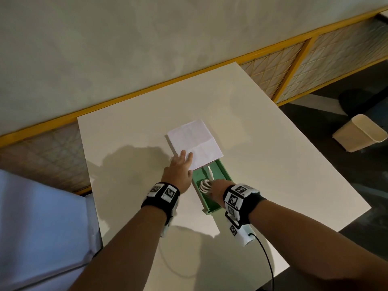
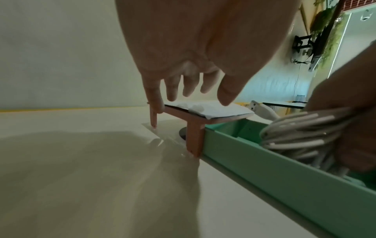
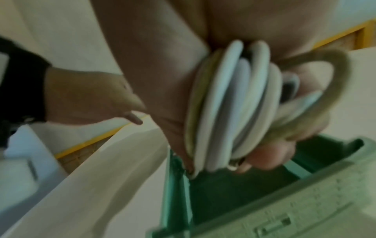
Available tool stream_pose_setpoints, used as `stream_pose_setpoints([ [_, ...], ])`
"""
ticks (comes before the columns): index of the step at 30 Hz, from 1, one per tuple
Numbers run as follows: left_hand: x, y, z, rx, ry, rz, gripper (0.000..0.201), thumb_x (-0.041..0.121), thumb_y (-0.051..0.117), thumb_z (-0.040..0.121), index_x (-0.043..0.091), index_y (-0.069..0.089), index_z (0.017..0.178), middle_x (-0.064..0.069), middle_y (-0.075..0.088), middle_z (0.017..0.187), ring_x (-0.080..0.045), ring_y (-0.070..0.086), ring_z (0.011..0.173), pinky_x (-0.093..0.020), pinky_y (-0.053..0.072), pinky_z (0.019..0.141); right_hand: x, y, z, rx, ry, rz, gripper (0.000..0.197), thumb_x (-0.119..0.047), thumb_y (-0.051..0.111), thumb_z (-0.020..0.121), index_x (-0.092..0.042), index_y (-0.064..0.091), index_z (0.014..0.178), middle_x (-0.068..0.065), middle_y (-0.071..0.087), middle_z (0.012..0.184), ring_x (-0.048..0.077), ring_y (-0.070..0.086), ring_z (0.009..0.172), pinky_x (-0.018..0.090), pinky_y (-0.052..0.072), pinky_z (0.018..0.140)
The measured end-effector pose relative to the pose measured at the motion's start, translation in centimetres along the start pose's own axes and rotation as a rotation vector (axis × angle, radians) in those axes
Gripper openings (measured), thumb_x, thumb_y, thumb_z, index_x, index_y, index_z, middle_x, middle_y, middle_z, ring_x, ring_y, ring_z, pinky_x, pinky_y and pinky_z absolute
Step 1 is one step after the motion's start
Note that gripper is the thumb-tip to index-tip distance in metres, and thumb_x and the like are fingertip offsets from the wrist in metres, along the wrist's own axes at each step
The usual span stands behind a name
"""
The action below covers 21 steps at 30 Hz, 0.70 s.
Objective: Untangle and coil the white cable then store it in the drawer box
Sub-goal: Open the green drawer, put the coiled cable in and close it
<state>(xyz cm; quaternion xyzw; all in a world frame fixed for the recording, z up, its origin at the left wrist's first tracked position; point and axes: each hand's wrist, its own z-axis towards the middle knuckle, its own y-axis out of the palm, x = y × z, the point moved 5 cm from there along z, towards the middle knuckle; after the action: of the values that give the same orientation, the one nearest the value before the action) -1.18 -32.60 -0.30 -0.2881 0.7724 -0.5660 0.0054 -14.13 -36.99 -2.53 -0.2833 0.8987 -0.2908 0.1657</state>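
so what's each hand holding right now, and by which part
The right hand grips the coiled white cable around its bundled loops, over the green drawer. The left hand holds nothing.

1. One white cable (image 1: 204,185), coiled in several loops.
2. One green drawer (image 1: 222,175), pulled out of one box (image 1: 195,141).
3. Two hands: left hand (image 1: 180,166) and right hand (image 1: 218,189).
4. Two wrist bands (image 1: 161,195), one per arm.
5. One surface (image 1: 283,164).
6. One bin (image 1: 360,133) on the floor.
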Motion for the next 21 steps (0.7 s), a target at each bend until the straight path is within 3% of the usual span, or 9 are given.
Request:
stream_pose_setpoints([
  [1,0.0,0.3,0.2,-0.017,0.005,0.015,0.06,0.024,0.037,0.098,0.022,0.011,0.152,-0.003,0.008,0.162,-0.028,0.009,0.148,-0.048,0.032,0.11,-0.2,-0.4,-0.2,-0.025,-0.036,-0.021,0.034,-0.022,0.043,0.097,0.002,0.054,0.118,0.016,0.061,0.122,0.029,0.058,0.107,0.028,0.044,0.082],
  [4,-0.1,1.1,0.4,-0.058,0.025,0.008,0.06,0.028,0.035,0.098,0.019,0.012,0.152,-0.005,0.009,0.161,-0.026,0.005,0.148,-0.043,0.027,0.113,0.0,-1.5,0.0,-0.068,-0.101,0.054,0.038,-0.025,0.047,0.095,0.002,0.054,0.121,0.02,0.059,0.119,0.027,0.051,0.094,0.025,0.039,0.069],
  [8,-0.2,1.7,0.6,-0.075,0.022,-0.033,0.06,0.035,0.037,0.099,0.017,0.015,0.152,-0.006,0.007,0.162,-0.025,0.002,0.149,-0.041,0.024,0.114,1.2,-2.0,1.2,-0.175,-0.062,0.173,0.052,-0.047,0.049,0.089,-0.002,0.059,0.113,0.013,0.061,0.1,0.023,0.053,0.089,0.034,0.044,0.088],
  [10,-0.2,1.9,0.8,-0.082,0.024,-0.03,0.063,0.037,0.04,0.098,0.017,0.014,0.152,-0.006,0.006,0.162,-0.026,0.001,0.149,-0.041,0.024,0.114,1.6,-2.3,1.7,-0.198,-0.05,0.193,0.048,-0.05,0.047,0.09,-0.005,0.06,0.099,0.011,0.06,0.092,0.022,0.052,0.082,0.031,0.043,0.081],
  [12,-0.2,2.2,1.0,-0.09,0.03,-0.023,0.066,0.04,0.042,0.097,0.016,0.014,0.152,-0.008,0.006,0.162,-0.027,0.001,0.149,-0.041,0.024,0.115,1.9,-2.7,1.7,-0.204,-0.039,0.193,0.041,-0.048,0.046,0.091,-0.009,0.054,0.083,0.006,0.054,0.082,0.02,0.049,0.076,0.026,0.039,0.072],
  [17,-0.3,2.4,1.3,-0.108,0.039,0.016,0.072,0.043,0.048,0.095,0.014,0.014,0.152,-0.011,0.006,0.161,-0.03,0.002,0.148,-0.042,0.026,0.115,1.8,-3.7,2.2,-0.137,-0.042,0.185,0.041,-0.042,0.049,0.092,-0.004,0.06,0.101,0.007,0.055,0.081,0.022,0.05,0.085,0.029,0.037,0.077],
  [19,-0.3,2.5,1.3,-0.103,0.039,0.023,0.072,0.043,0.047,0.095,0.014,0.014,0.152,-0.011,0.007,0.161,-0.029,0.002,0.148,-0.042,0.027,0.115,1.9,-3.7,2.6,-0.094,-0.011,0.163,0.032,-0.037,0.052,0.091,-0.006,0.058,0.085,0.004,0.05,0.068,0.023,0.049,0.082,0.03,0.037,0.074],
  [21,-0.2,2.5,1.3,-0.094,0.037,0.018,0.069,0.043,0.045,0.096,0.014,0.015,0.152,-0.011,0.008,0.161,-0.029,0.003,0.148,-0.041,0.028,0.115,1.6,-4.2,2.1,-0.013,0.024,0.123,0.02,-0.028,0.054,0.09,-0.009,0.056,0.086,-0.001,0.041,0.064,0.022,0.046,0.083,0.03,0.037,0.073],
])
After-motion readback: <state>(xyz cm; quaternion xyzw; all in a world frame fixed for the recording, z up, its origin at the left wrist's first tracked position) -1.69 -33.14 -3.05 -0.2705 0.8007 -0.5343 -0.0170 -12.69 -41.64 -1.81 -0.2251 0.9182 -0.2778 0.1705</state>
